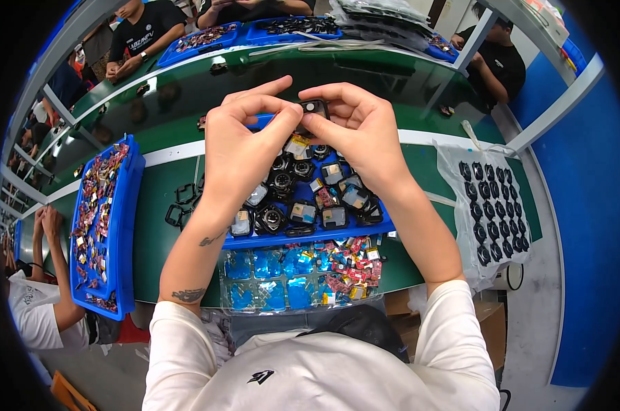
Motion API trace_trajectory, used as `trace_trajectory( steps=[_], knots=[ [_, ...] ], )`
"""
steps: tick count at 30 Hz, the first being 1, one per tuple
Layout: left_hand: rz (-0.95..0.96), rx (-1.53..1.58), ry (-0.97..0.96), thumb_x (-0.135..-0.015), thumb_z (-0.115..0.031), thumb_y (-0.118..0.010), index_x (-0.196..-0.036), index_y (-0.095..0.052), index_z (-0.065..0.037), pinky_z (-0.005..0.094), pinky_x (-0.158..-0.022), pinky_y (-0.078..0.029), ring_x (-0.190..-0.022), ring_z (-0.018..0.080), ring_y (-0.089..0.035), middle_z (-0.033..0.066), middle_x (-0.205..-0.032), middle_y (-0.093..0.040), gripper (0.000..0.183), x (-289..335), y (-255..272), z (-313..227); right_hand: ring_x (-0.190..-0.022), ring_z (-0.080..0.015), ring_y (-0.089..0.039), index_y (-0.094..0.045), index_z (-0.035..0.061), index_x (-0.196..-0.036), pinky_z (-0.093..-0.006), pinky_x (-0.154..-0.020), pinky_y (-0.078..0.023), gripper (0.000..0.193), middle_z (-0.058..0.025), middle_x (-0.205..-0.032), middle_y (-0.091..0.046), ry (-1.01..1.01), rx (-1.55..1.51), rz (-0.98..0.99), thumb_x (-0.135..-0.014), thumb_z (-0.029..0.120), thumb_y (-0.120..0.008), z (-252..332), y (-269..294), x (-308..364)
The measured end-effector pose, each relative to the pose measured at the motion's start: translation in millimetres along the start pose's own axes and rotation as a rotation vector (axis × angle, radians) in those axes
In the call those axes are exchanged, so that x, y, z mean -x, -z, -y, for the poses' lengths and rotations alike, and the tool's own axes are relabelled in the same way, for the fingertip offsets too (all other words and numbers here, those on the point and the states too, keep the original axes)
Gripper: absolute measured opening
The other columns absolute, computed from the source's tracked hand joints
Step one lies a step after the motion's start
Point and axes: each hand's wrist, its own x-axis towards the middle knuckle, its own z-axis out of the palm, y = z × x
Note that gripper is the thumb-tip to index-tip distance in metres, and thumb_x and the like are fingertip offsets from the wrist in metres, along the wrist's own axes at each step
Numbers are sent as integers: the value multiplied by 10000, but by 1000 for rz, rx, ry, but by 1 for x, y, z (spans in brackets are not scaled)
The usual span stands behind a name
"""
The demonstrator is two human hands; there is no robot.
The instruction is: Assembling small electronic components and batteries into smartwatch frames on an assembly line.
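Note:
Between my two hands, above the far side of a blue tray, is a small black watch case (314,107) with a light round spot on it. My left hand (251,130) pinches its left side with thumb and finger, while my right hand (354,123) grips it from the right, thumb on the near edge. Below lie several black watch cases (282,181) in the blue tray (275,240), some with grey inner faces, along with small yellow and red parts. The underside of the held case is hidden.
A clear blister tray (269,288) with blue films and red circuit parts lies nearest me. Left stands a long blue bin (128,226) of small parts. Black frames (179,205) lie beside the tray. At right, a white sheet (460,253) carries rows of black parts. Other people sit across and left.

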Motion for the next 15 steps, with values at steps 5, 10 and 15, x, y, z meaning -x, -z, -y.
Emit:
trace_trajectory(
  steps=[5,10,15],
  knots=[
    [-8,56,18,-803,-74,-662,-809,-683,36,205,-719,-476,-818,91,-595,165,-1189,-594,112,-1,0,2,-810,-104,-650,-592,-39,-1028,-201,-689,-520,220,-70,-839,-656,18,4,2,-818,11,-635,-1,-1,1],
    [-14,46,25,-809,-62,-654,-807,-681,37,193,-693,-470,-784,78,-592,159,-1159,-613,103,-2,1,1,-808,-112,-652,-591,-36,-1030,-221,-683,-537,202,-81,-853,-660,52,-34,-3,-841,28,-623,3,-5,3],
    [-41,118,66,-748,-160,-700,-812,-725,-35,303,-808,-462,-974,182,-605,151,-1070,-661,143,0,-3,0,-794,-114,-652,-608,-39,-993,-230,-664,-542,153,-97,-846,-670,118,36,-72,-863,42,-605,0,-4,3]
  ],
)
